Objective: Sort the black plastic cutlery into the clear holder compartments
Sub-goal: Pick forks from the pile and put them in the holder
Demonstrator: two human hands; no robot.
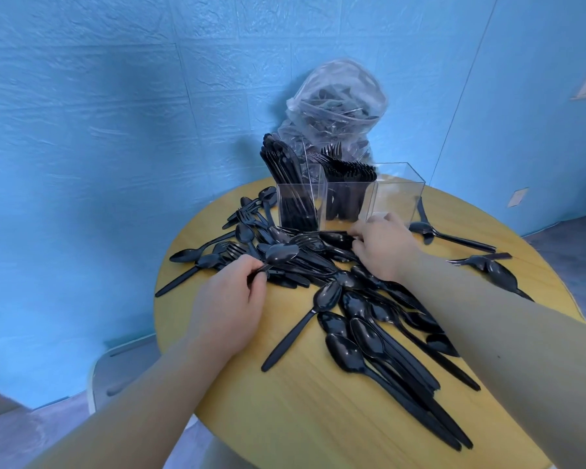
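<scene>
A pile of black plastic cutlery (305, 262) covers the round wooden table (318, 401). My left hand (230, 299) grips the handle of a black spoon (279, 253) at the pile's left side. Over the middle of the pile, my right hand (383, 247) has its fingers curled into the cutlery; I cannot tell what it holds. Behind stands the clear holder (349, 198): its left compartment (296, 204) is packed with knives, the middle one (347, 194) with forks, and the right one (396, 198) looks empty.
A row of spoons (379, 343) lies at the front right. A clear plastic bag of cutlery (339, 103) leans on the blue wall behind the holder. Loose spoons (450, 236) lie right of the holder. A white chair (115, 370) stands at lower left.
</scene>
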